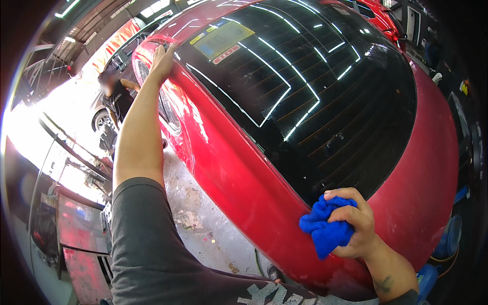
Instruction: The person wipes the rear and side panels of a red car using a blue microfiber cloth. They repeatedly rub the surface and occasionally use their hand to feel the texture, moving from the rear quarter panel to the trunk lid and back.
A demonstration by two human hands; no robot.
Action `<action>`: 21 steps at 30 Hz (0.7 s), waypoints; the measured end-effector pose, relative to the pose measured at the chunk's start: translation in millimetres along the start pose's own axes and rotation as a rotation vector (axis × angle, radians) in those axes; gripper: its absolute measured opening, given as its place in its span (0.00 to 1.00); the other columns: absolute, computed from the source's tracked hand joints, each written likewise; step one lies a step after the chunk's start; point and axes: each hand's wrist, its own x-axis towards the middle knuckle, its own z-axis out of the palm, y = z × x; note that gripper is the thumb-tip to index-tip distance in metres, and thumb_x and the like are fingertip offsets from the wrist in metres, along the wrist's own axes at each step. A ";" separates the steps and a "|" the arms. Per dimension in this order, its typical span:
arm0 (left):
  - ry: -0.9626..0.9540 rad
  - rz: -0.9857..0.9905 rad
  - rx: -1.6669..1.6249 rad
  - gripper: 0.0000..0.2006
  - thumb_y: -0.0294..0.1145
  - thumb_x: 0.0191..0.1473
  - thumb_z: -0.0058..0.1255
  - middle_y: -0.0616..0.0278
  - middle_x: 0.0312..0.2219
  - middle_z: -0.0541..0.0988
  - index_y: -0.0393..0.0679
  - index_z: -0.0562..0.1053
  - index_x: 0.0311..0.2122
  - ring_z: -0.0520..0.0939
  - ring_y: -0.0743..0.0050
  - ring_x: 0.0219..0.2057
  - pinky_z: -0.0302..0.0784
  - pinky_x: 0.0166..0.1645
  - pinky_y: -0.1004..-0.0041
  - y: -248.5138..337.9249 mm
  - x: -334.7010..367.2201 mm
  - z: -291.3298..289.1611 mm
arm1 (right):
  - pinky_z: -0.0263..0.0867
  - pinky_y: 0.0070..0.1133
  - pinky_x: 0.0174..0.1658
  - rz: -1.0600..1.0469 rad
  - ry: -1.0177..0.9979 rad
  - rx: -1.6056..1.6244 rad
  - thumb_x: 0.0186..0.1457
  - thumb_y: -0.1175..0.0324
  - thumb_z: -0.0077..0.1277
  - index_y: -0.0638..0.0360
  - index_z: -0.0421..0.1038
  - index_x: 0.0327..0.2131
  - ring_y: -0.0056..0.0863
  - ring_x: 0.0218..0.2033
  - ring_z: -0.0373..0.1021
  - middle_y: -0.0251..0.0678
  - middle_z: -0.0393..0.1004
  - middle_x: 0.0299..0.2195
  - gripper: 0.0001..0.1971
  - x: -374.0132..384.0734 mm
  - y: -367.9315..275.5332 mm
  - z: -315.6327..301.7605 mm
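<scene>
Beneath me stretches a glossy red car (218, 168), with its dark rear window (315, 101) in the middle of the view. My left arm reaches far forward, and my left hand (162, 63) lies on the red body edge beside the upper left corner of the glass. Its fingers are stretched out, and nothing shows in them. A crumpled blue cloth (325, 226) is gripped in my right hand (360, 221), at the near corner of the rear window. How much of the cloth touches the car, I cannot tell.
A person (118, 94) in dark clothes stands at the car's far left side. Another red car (381, 20) is at the back right. Red-stained panels (84, 229) stand at the left, and a blue container (427, 277) sits at the lower right. Grey floor (188, 203) shows on the left.
</scene>
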 end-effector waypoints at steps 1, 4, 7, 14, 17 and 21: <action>-0.004 0.022 -0.038 0.50 0.68 0.67 0.39 0.34 0.75 0.51 0.26 0.53 0.74 0.49 0.44 0.78 0.45 0.79 0.59 -5.5 0.0 -3.2 | 0.72 0.33 0.45 0.003 -0.009 0.007 0.34 0.62 0.76 0.48 0.77 0.33 0.42 0.46 0.79 0.44 0.78 0.49 0.20 0.0 -1.2 -0.4; 0.084 0.018 0.003 0.49 0.68 0.67 0.39 0.32 0.73 0.56 0.25 0.58 0.72 0.55 0.42 0.76 0.49 0.78 0.57 -11.3 -10.4 1.9 | 0.72 0.33 0.45 -0.006 -0.013 0.003 0.34 0.62 0.75 0.48 0.78 0.34 0.41 0.45 0.79 0.44 0.78 0.50 0.20 3.4 -5.8 -3.6; 0.171 -0.014 0.031 0.50 0.69 0.66 0.39 0.29 0.70 0.61 0.26 0.59 0.71 0.59 0.38 0.74 0.52 0.76 0.55 19.5 -47.8 16.2 | 0.73 0.34 0.45 -0.012 0.001 -0.018 0.34 0.63 0.74 0.50 0.77 0.34 0.43 0.45 0.79 0.45 0.78 0.49 0.21 0.1 -7.0 -5.7; 0.108 -0.040 0.061 0.51 0.68 0.67 0.41 0.31 0.73 0.55 0.27 0.51 0.74 0.56 0.38 0.75 0.52 0.77 0.55 87.8 -180.0 31.9 | 0.75 0.35 0.46 -0.071 0.087 -0.036 0.37 0.65 0.73 0.52 0.75 0.35 0.46 0.44 0.79 0.44 0.78 0.47 0.20 -1.0 -20.4 3.5; 0.028 -0.102 0.086 0.53 0.69 0.68 0.39 0.34 0.77 0.44 0.28 0.43 0.76 0.42 0.45 0.79 0.41 0.80 0.60 155.1 -262.6 45.7 | 0.76 0.35 0.46 -0.068 0.125 -0.044 0.37 0.66 0.73 0.52 0.75 0.37 0.47 0.44 0.79 0.44 0.77 0.47 0.21 -3.2 -17.7 -1.8; 0.049 -0.051 0.212 0.49 0.64 0.70 0.39 0.31 0.76 0.46 0.25 0.46 0.75 0.43 0.41 0.79 0.40 0.81 0.59 200.1 -361.6 51.3 | 0.76 0.36 0.48 -0.107 0.178 0.013 0.36 0.67 0.73 0.54 0.74 0.40 0.50 0.46 0.78 0.45 0.77 0.47 0.24 -1.8 -20.4 5.2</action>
